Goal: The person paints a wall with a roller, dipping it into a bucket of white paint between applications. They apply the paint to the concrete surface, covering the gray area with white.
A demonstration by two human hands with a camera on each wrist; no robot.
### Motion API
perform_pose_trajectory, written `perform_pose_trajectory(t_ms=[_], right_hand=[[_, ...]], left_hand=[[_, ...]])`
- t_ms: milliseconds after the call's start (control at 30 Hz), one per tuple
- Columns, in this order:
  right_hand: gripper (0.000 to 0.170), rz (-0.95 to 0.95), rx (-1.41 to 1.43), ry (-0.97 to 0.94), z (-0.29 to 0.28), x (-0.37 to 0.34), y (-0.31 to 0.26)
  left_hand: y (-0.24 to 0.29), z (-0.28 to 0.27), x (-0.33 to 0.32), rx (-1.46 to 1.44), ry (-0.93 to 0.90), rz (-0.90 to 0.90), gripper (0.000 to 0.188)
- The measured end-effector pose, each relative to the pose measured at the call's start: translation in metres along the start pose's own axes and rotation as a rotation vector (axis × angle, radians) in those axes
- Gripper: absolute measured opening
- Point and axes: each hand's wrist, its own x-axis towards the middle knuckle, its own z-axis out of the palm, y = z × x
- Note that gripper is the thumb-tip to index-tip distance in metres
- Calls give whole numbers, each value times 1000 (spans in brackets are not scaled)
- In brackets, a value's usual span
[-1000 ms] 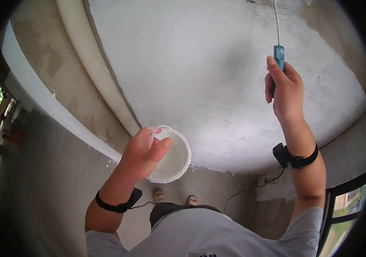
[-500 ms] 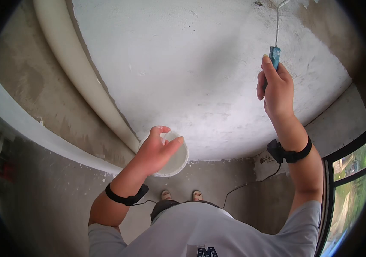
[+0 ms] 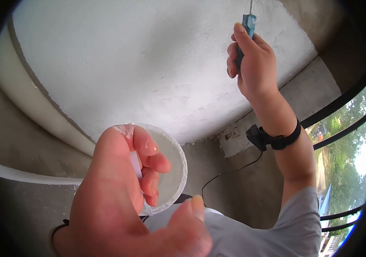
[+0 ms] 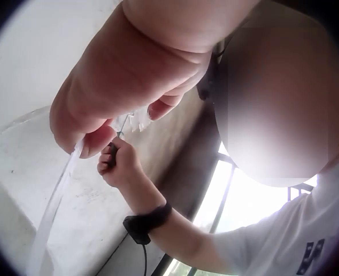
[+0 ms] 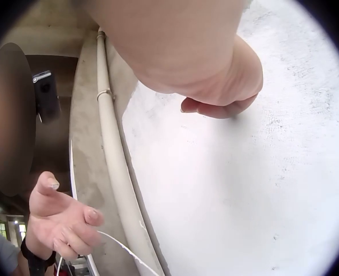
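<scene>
Four fingers of the left hand are curling round the thin white bucket handle, and the thumb is sticking out, apart from them. White smears are showing on the first finger. The bucket handle is slanting from 11 to 5 o'clock in the head view. The bucket is hanging just past the fingers, toward 2 o'clock, and its round mouth is facing the head camera.

The right hand is clamping on the blue grip, with its thumb lying along it. The grip is sitting near the top of the head view, with its long side pointing between 12 and 1 o'clock. A thin rod is poking from its end toward 12 o'clock and running out of view. Behind it all, a white surface is spreading out, and a fat pipe is running by its edge, toward 9 o'clock.
</scene>
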Motion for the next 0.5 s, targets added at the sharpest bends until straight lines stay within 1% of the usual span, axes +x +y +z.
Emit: perform_pose_trajectory(t_ms=[133, 200, 333, 400, 500], right_hand=[[31, -48, 12, -4, -3, -4, 4], [30, -35, 12, 7, -7, -4, 5], [31, -30, 10, 5, -10, -6, 12], [29, 15, 6, 6, -15, -6, 14], [30, 25, -35, 29, -19, -8, 10]], left_hand=[[-10, 20, -10, -101, 132, 16, 43], [-9, 32, -13, -134, 203, 56, 43], [0, 52, -12, -170, 327, 196, 43], [1, 57, -11, -191, 333, 259, 42], [0, 64, -9, -222, 335, 329, 41]])
